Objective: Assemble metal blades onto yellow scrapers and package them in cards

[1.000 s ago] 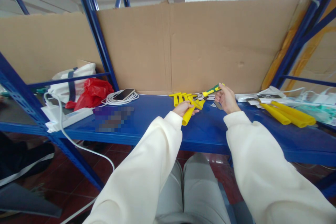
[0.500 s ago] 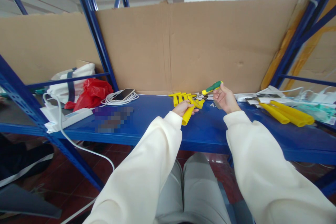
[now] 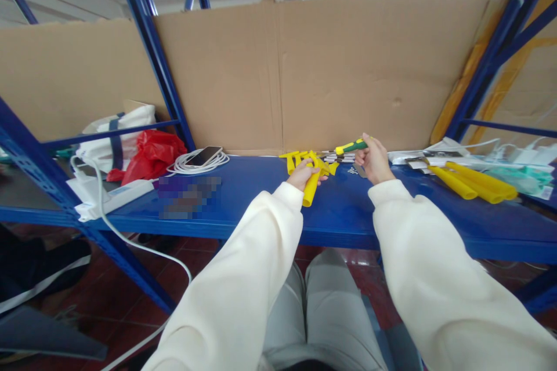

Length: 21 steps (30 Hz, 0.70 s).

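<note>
My left hand (image 3: 300, 175) is closed around a yellow tube-shaped handle (image 3: 310, 191), its hollow lower end pointing towards me. In my right hand (image 3: 374, 159), fingers pinch the end of a screwdriver (image 3: 350, 146) with a green and yellow grip. The screwdriver lies almost level and points left, towards the yellow handle; I cannot tell whether its tip touches it. Behind my left hand, several yellow pieces (image 3: 289, 161) lie in a row on the blue shelf (image 3: 256, 185). Small silvery bits (image 3: 353, 170), too small to name, are scattered below my right hand.
More yellow handles (image 3: 478, 182) lie to the right, beside white packets and a greenish plastic bag (image 3: 526, 181). Leftward are a coiled white cable with a phone (image 3: 208, 155), a red bag (image 3: 156, 153) and a power strip (image 3: 117, 196). Cardboard (image 3: 348, 69) closes the back.
The screwdriver has swung to a more level angle, and my right fingers have shifted slightly on its end. My left hand keeps hold of the yellow handle, turned a little.
</note>
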Available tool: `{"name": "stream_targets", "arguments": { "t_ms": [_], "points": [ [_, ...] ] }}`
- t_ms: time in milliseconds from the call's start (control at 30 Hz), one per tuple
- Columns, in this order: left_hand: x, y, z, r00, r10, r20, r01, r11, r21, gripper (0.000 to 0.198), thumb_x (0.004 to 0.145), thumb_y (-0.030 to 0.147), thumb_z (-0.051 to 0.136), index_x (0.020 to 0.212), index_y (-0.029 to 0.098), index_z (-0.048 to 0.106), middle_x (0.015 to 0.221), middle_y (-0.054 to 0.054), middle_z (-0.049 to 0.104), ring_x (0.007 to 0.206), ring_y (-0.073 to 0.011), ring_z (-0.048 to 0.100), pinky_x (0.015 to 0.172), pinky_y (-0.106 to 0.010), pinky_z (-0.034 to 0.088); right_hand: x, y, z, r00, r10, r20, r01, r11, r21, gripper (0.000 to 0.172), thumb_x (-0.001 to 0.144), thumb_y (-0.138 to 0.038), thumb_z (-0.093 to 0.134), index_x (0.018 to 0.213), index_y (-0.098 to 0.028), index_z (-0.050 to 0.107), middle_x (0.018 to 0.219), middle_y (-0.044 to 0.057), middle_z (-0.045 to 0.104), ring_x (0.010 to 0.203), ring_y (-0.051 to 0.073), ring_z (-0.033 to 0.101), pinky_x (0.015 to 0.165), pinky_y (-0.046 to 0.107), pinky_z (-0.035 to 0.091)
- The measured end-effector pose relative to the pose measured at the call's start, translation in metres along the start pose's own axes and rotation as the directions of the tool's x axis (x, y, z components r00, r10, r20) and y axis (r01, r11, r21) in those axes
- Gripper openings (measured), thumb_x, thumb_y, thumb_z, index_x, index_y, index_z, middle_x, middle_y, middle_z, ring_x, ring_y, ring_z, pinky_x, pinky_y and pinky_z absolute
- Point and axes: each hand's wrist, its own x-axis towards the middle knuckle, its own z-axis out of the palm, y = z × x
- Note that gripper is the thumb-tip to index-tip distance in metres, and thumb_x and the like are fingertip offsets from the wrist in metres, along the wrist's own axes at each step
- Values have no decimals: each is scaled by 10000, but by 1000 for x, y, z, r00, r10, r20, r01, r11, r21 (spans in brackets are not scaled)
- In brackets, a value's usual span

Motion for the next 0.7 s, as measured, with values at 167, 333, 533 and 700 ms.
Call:
{"name": "stream_targets", "arguments": {
  "t_ms": [167, 333, 533, 700],
  "points": [
    [-5, 2, 4, 998, 50, -41, -51, 998, -21, 559, 882, 26, 567, 1387, 255, 495, 1158, -105, 721, 752, -176, 761, 444, -169, 467, -5, -9, 0, 994, 91, 67, -92, 996, 16, 463, 808, -656, 746, 854, -215, 613, 463, -72, 514, 343, 81, 432, 332, 196, 344],
    [-6, 3, 5, 991, 97, -96, -102, 993, -53, 545, 872, 16, 554, 1368, 236, 503, 1202, -112, 716, 764, -181, 765, 428, -170, 444, -6, -13, 4, 976, 176, 125, -182, 983, 38, 470, 869, -656, 678, 773, -205, 585, 588, 0, 650, 411, 99, 510, 389, 225, 422],
    [-7, 4, 5, 984, 110, -139, -117, 992, -47, 564, 868, 6, 494, 1383, 236, 475, 1244, -114, 699, 782, -177, 765, 425, -169, 443, -4, -5, 2, 983, 132, 124, -135, 991, 16, 501, 808, -646, 752, 723, -214, 513, 555, -43, 574, 401, 77, 478, 374, 201, 382],
    [-3, 1, 3, 981, 123, -150, -127, 992, -14, 588, 844, 12, 521, 1383, 243, 477, 1246, -106, 689, 742, -162, 756, 432, -167, 453, -2, -3, 0, 986, 149, 77, -150, 989, 7, 463, 819, -579, 770, 718, -219, 497, 530, -47, 552, 384, 73, 446, 338, 184, 343]
  ]
}}
